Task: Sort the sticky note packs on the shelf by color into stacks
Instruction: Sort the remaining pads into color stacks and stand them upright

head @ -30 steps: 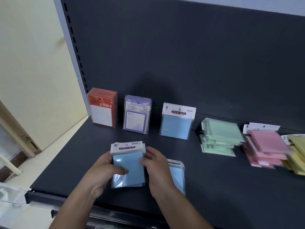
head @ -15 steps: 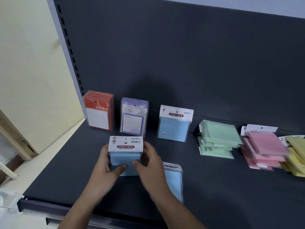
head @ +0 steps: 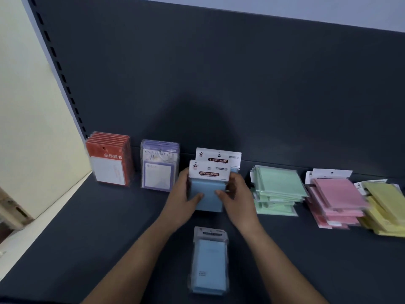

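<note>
— Fingers (head: 197,196) of my left hand (head: 182,200) and right hand (head: 237,198) are curling round the held blue pack (head: 208,191), thumbs pressing its front and its sides caught between both hands.

— What is lying nearest the lens?

— Between my forearms, a flat blue pack (head: 209,266) is resting on the dark shelf (head: 87,238), near its front edge. Beyond it I am holding my pack upright, just in front of the leaning blue pack (head: 219,156). Whether the two are touching, I cannot tell.

— And along the back?

— Standing against the back panel (head: 219,73), from the left: orange packs (head: 109,159), purple packs (head: 160,165), then that leaning blue one. Right of my hands, a green stack (head: 278,187), a pink stack (head: 337,198) and a yellow stack (head: 385,207) are lying flat side by side, the yellow one running out of frame.
</note>
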The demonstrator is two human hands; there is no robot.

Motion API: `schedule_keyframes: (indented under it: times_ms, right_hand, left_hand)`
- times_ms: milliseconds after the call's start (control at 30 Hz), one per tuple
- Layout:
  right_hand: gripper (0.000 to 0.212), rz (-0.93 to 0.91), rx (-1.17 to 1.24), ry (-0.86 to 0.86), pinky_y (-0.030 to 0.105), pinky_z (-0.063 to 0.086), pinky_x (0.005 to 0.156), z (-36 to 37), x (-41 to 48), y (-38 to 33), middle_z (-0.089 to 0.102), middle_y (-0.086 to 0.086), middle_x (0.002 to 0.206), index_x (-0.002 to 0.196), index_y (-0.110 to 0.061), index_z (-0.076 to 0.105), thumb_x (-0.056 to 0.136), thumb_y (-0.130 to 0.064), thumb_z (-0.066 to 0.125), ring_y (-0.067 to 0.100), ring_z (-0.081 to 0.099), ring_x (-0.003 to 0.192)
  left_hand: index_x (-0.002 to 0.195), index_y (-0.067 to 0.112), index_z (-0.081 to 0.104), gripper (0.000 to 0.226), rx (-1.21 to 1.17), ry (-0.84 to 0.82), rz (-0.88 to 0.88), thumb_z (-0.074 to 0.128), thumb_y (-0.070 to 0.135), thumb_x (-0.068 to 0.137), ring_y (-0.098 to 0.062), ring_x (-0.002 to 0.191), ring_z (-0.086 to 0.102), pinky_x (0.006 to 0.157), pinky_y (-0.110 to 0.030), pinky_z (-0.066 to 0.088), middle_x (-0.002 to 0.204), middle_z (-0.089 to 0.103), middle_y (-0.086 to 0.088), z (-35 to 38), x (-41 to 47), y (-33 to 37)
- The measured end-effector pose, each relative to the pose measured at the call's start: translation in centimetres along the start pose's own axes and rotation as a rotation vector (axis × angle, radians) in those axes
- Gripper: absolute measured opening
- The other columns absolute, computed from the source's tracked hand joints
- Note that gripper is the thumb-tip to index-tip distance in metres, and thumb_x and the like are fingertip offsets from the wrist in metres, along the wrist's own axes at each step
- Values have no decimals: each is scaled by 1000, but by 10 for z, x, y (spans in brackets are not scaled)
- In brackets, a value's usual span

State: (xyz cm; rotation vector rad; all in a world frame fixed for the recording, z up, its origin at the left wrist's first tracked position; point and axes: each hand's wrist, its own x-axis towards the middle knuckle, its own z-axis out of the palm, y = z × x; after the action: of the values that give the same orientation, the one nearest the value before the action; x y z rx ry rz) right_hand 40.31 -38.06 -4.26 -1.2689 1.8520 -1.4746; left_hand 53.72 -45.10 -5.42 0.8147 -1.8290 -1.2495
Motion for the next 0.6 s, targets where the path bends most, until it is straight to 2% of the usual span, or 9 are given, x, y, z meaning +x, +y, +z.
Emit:
schedule_keyframes:
  times_ms: [67, 133, 233, 333, 433, 533, 600]
  right_hand:
    - [42, 13, -12, 38, 13, 49, 82, -6, 7, 12, 61, -14, 100, 113, -24, 49, 83, 3, 62, 0, 59, 92]
    - [43, 18, -17, 71, 18, 50, 87, -8, 12, 21, 62, -8, 105, 122, -19, 48, 85, 1, 61, 7, 60, 98]
    - [50, -6, -1, 87, 25, 48, 96, -4, 10, 29, 60, -3, 119, 132, -21, 42, 89, -2, 58, 7, 57, 110]
    - [57, -7, -49, 71, 28, 45, 100, 0, 3, 40, 56, -1, 126, 138, -20, 35, 88, -6, 60, 7, 54, 116]
    - [54, 17, -172, 84, 33, 45, 100, 1, -1, 49, 52, -1, 125, 138, -15, 36, 89, -14, 60, 13, 52, 116]
    - [47, -22, -268, 118, 27, 43, 97, 2, -1, 50, 49, -1, 119, 136, -13, 38, 92, -15, 55, 16, 52, 112]
    - [44, -45, -303, 124, 31, 43, 98, 2, 1, 50, 49, 4, 119, 136, -11, 39, 94, -13, 52, 18, 52, 110]
  left_hand:
    - [125, 30, 35, 61, 16, -17, 18, 55, -10, 84, -13, 118, 51, 101, -37, 45, 125, 51, 3, 13, 10, -5]
    - [127, 32, 35, 61, 26, -2, 26, 52, -9, 86, -11, 119, 51, 102, -32, 44, 127, 51, 3, 23, 16, -8]
    - [138, 14, 34, 62, 84, 66, 25, 58, -5, 84, -13, 121, 47, 103, -28, 40, 132, 47, -3, 33, 18, -17]
    - [134, 7, 39, 58, 209, 95, 70, 63, 0, 82, -12, 114, 47, 100, -28, 41, 122, 44, -3, 33, 10, -32]
    - [128, 6, 45, 47, 252, 104, 40, 62, 1, 84, -17, 109, 51, 97, -34, 44, 117, 49, -5, 33, 7, -41]
    - [126, 8, 46, 46, 281, 105, 40, 62, 2, 84, -15, 106, 52, 94, -29, 43, 115, 52, -4, 36, 7, -43]
    - [125, 8, 47, 47, 280, 108, 38, 64, 0, 82, -15, 103, 53, 92, -27, 44, 114, 53, -3, 36, 8, -45]
